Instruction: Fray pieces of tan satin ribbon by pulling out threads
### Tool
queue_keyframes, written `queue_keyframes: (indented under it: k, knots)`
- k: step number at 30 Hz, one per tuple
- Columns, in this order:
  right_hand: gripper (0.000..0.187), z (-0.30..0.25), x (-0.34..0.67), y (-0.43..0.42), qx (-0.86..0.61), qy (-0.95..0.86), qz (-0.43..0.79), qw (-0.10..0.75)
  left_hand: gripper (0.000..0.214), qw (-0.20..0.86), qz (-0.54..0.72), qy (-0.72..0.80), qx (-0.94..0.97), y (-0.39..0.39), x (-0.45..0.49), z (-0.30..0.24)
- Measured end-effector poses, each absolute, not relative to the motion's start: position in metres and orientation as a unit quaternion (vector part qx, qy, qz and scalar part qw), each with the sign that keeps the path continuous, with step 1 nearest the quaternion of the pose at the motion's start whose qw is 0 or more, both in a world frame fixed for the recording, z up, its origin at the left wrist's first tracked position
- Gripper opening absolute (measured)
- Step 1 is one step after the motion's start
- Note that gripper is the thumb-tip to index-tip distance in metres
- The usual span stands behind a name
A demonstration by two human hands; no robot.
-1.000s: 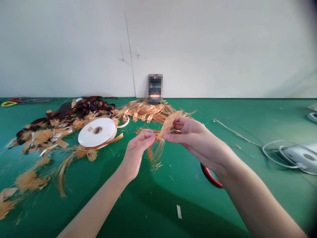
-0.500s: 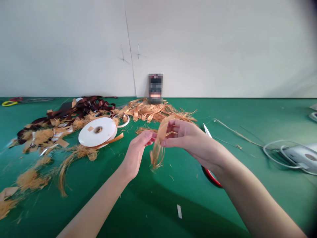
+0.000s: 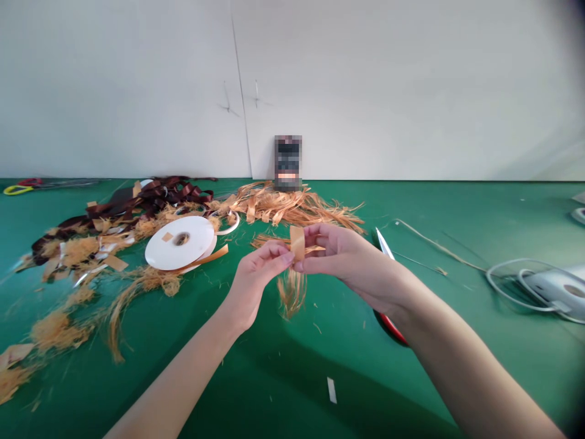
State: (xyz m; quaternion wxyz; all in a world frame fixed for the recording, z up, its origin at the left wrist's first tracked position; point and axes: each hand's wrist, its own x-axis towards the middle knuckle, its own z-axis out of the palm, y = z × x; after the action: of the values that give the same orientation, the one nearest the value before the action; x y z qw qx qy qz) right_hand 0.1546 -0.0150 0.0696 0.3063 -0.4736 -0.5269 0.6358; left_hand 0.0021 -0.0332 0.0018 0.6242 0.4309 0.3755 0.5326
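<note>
A short tan ribbon (image 3: 297,242) with a frayed, fringed lower end is held over the green table between my two hands. My left hand (image 3: 260,268) pinches its left edge between thumb and fingers. On the other side, my right hand (image 3: 331,250) grips the ribbon with thumb below and fingers curled behind. Loose threads hang beneath the fingertips. Behind the hands lies a pile of similar fringed tan ribbon pieces (image 3: 292,207). Scissors (image 3: 384,244) with red handles lie under my right forearm, which partly hides them.
A white ribbon spool (image 3: 176,247) sits to the left, near dark brown ribbon (image 3: 183,194) and tangled tan threads (image 3: 59,332). Yellow-and-red-handled scissors (image 3: 21,189) lie far left. A grey device with a white cable (image 3: 555,286) is at right. A pixelated dark object (image 3: 287,163) leans on the wall.
The ribbon's looped upper part has come down and now stands short and upright between the fingers. My left thumb has moved right onto the ribbon.
</note>
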Motion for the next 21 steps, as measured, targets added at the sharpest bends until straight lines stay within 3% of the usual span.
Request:
queue_keyframes:
  k: [7,21]
  knots:
    - [0.046,0.0684,0.1585,-0.0124,-0.503,-0.519,0.62,0.307,0.015,0.621,0.542,0.387,0.414,-0.0327,0.0022,-0.0012]
    - [0.04,0.07,0.1628,-0.0106,-0.502,-0.542,0.617,0.271,0.012,0.645,0.579,0.35,0.355,-0.0288,0.0032,-0.0043]
